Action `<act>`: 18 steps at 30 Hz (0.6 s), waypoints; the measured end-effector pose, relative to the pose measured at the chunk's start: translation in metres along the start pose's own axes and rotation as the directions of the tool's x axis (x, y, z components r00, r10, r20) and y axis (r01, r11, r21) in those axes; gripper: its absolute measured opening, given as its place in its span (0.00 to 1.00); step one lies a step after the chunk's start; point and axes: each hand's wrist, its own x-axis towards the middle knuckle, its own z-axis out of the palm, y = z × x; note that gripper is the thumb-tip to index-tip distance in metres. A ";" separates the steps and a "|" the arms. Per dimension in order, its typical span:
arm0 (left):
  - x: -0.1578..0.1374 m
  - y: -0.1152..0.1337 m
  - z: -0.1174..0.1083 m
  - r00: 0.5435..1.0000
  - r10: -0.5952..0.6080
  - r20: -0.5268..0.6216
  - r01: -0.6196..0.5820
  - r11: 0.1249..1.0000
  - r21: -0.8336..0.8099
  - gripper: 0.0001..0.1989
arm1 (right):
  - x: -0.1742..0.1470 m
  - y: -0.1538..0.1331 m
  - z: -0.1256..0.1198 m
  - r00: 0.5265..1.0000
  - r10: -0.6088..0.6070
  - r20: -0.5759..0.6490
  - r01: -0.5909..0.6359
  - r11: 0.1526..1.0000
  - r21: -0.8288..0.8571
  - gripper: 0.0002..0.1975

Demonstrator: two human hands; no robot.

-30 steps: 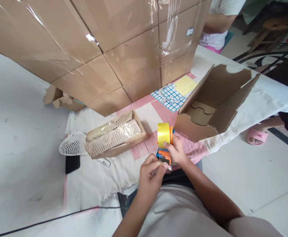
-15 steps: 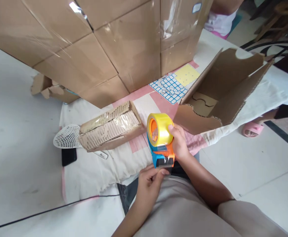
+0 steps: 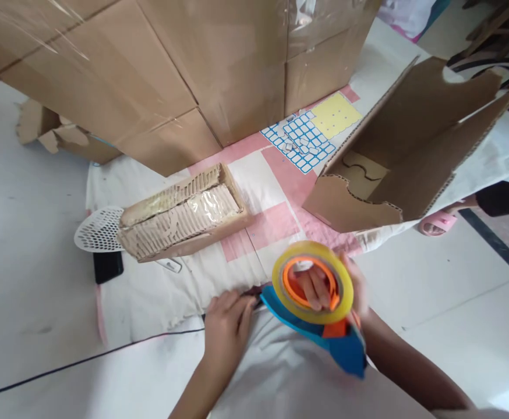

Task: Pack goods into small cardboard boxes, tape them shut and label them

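My right hand (image 3: 358, 285) holds a blue and orange tape dispenser (image 3: 300, 326) over my lap, its fingers showing through the orange hub. A roll of yellow-edged packing tape (image 3: 280, 291) sits on that hub, its round side facing up. To the left, my left hand (image 3: 227, 320) is closed near the front edge of the cloth, close to the dispenser's blue end; whatever its fingers hold is hidden. Beyond the hands lies a small narrow cardboard box (image 3: 184, 224) with ridged top flaps and shiny clear tape on it.
An open cardboard box (image 3: 368, 203) stands at the right on the cloth (image 3: 254, 180). Large taped cartons (image 3: 237, 70) rise at the back. A white mesh paddle (image 3: 99, 230) and a black phone (image 3: 108, 266) lie at the left. A person's pink shoe (image 3: 438, 223) is at far right.
The dispenser has moved down and right and turned so the roll's side faces up. My left hand has moved left, away from the dispenser's cutter end. The view has shifted slightly.
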 end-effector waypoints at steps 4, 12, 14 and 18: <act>-0.006 -0.013 -0.002 0.993 -0.115 -0.033 0.106 0.971 -0.214 0.11 | 0.008 -0.002 -0.016 1.000 -0.013 -0.013 0.014 0.998 0.067 0.34; 0.035 -0.016 -0.004 0.918 -0.384 -0.099 0.267 0.783 -0.561 0.15 | 0.136 -0.013 0.026 0.913 -0.404 -0.060 0.371 0.881 -0.294 0.27; 0.041 -0.017 -0.010 0.904 -0.416 -0.103 0.278 0.753 -0.597 0.20 | 0.148 -0.010 0.032 0.893 -0.449 -0.026 0.398 0.818 -0.416 0.25; 0.045 -0.021 -0.023 0.899 -0.432 -0.069 0.308 0.735 -0.604 0.46 | 0.118 -0.008 0.032 0.888 -0.456 -0.053 0.369 0.778 -0.509 0.18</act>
